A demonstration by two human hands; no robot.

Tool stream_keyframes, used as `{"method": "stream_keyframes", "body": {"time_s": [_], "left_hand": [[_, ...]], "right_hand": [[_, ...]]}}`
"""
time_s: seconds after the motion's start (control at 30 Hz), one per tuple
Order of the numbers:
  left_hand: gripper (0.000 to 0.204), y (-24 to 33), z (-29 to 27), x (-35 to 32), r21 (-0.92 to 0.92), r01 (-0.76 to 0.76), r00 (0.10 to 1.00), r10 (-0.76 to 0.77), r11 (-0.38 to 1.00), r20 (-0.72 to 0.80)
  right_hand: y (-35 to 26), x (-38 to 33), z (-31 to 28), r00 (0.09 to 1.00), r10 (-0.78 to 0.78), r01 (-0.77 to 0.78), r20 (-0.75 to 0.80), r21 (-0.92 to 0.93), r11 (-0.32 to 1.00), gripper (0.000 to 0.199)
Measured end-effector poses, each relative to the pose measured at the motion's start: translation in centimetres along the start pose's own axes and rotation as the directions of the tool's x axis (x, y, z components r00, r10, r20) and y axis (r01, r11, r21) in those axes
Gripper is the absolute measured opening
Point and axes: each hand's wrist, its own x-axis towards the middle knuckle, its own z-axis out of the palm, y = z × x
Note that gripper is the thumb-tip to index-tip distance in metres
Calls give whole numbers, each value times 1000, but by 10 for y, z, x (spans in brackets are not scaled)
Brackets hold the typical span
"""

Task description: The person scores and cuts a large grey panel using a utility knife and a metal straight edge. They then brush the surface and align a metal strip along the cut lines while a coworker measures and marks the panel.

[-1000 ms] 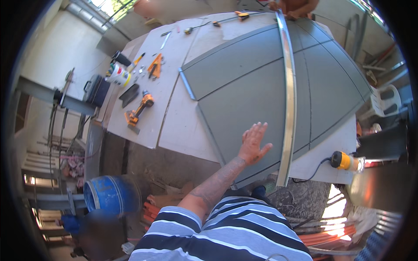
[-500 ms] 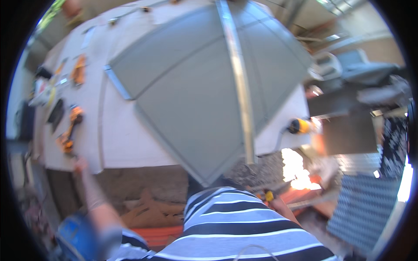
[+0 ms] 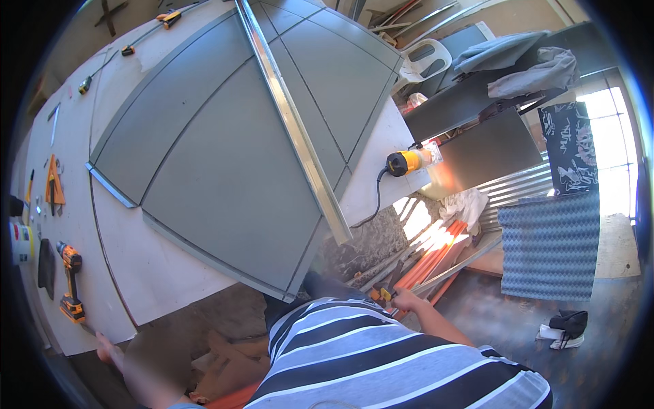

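A large grey panel [image 3: 225,163] scored with dark straight grooves lies on the white table. Across it runs a long shiny metal bar [image 3: 293,129], its near end jutting past the panel's edge. My left hand [image 3: 105,349] is at the table's near left edge, close to an orange-and-black cordless drill [image 3: 70,283]; a thin dark thing shows at its fingertips, too small to name. Low beside my striped shirt, my right hand [image 3: 407,300] is closed round a small yellow-and-black tool [image 3: 383,295], partly hidden. A yellow-and-black trim router [image 3: 407,162] lies on its side at the table's right.
An orange speed square [image 3: 54,183], a dark flat piece [image 3: 46,269] and a white tub [image 3: 22,243] stand at the table's left. Bar clamps [image 3: 169,19] lie along the far edge. A router cord [image 3: 379,198] hangs over the near edge. Orange lengths [image 3: 429,255] lie below, right.
The view has swung to the right, so the table and panel sit further left and turned. My left hand stays by the table edge; my right hand still holds the yellow-and-black tool, showing more clearly.
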Motion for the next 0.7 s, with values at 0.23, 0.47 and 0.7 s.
{"method": "stream_keyframes", "body": {"time_s": [0.23,0.47,0.7], "left_hand": [[21,-25,-37,-298,-677,99,974,68,730,216],[38,60,-119,-672,-821,-409,191,917,398,350],[36,24,-67,-792,-825,-351,-157,841,443,518]], "right_hand": [[34,13,4,985,118,-132,122,109,985,43],[122,111,6,986,40,-52,161,69,996,53],[108,126,-53,991,-45,28,123,133,991,65]]}}
